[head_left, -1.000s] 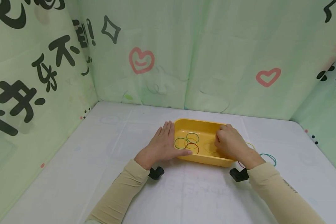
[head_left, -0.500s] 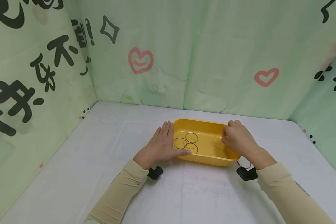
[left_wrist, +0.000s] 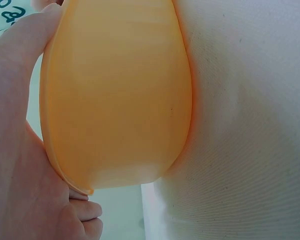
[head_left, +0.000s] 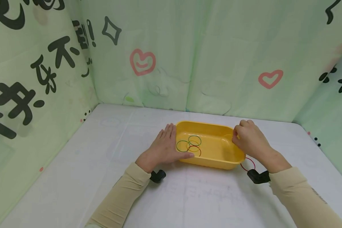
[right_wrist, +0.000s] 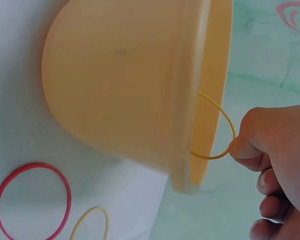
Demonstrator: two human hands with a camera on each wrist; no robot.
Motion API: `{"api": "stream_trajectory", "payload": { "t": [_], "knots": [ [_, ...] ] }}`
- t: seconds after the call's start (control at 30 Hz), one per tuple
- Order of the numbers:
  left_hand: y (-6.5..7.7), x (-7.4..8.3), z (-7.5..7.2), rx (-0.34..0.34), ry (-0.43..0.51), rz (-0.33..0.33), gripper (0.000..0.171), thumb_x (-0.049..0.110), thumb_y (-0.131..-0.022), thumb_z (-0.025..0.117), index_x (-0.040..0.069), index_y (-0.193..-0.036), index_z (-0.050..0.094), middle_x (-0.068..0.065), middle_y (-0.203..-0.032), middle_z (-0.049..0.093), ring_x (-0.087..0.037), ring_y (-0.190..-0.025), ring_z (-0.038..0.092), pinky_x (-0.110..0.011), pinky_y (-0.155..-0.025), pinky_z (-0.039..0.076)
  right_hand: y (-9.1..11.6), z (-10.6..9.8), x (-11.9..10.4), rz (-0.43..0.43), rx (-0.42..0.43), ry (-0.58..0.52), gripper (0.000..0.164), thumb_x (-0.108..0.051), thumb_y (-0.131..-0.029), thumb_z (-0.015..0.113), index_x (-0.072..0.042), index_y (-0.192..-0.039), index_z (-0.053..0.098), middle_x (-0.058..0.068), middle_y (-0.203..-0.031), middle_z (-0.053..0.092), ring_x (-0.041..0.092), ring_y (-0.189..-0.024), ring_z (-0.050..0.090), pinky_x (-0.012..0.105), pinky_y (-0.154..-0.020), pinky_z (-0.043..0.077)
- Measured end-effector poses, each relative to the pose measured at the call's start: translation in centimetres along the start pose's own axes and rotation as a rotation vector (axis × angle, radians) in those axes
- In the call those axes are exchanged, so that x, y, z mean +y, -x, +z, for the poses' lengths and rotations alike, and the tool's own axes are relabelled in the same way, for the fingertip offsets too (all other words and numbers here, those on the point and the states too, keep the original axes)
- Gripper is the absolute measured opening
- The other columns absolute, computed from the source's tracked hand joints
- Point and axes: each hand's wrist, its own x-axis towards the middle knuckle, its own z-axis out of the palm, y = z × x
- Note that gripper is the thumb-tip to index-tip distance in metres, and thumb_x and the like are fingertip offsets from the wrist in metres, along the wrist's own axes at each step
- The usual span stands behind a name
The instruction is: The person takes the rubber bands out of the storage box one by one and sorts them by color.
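A yellow plastic tray (head_left: 212, 163) stands on the table. Along its left end lies my left hand (head_left: 165, 145), fingers straight, the thumb resting at the near rim; the left wrist view shows the hand against the tray's rim (left_wrist: 49, 125). Above the tray's right end, my right hand (head_left: 252, 139) pinches a thin yellow rubber band (right_wrist: 234, 131) between thumb and forefinger. Part of that band is hidden behind the tray's rim. Inside the tray, toward the left, several rubber bands overlap, among them a green one (head_left: 200, 141) and a red one (head_left: 200, 152).
Right of the tray a red rubber band (right_wrist: 68, 192) lies on the white tablecloth (head_left: 171, 196), with a yellow rubber band (right_wrist: 106, 220) near it. Printed green curtains (head_left: 216, 57) stand behind the table and at both sides.
My right hand has moved right and slightly up, from inside the tray to above its right end. The left hand and the tray have stayed in place.
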Motion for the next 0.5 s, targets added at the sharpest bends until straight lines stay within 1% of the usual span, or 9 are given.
{"api": "stream_trajectory", "payload": {
  "t": [0.37, 0.5],
  "knots": [
    [0.0, 0.0, 0.1, 0.006, -0.007, 0.004, 0.128, 0.086, -0.079, 0.047, -0.003, -0.157, 0.0, -0.018, -0.167, 0.002, -0.028, -0.156, 0.002, -0.044, -0.127, 0.009, 0.6, -0.7, 1.0, 0.0, 0.048, 0.0, 0.005, 0.0, -0.078, 0.069, 0.002, -0.076, 0.066, 0.01, -0.074, 0.054, 0.029, -0.076, 0.044, 0.036, -0.066, 0.04],
    [-0.1, 0.0, 0.1, 0.012, -0.008, 0.001, 0.128, 0.086, -0.078, 0.048, -0.003, -0.157, 0.001, -0.018, -0.167, 0.003, -0.028, -0.156, 0.003, -0.044, -0.127, 0.009, 0.8, -1.0, 1.4, 0.015, 0.061, -0.001, 0.005, -0.001, -0.078, 0.07, 0.002, -0.076, 0.066, 0.01, -0.073, 0.053, 0.029, -0.077, 0.044, 0.035, -0.065, 0.039]
  ]
}}
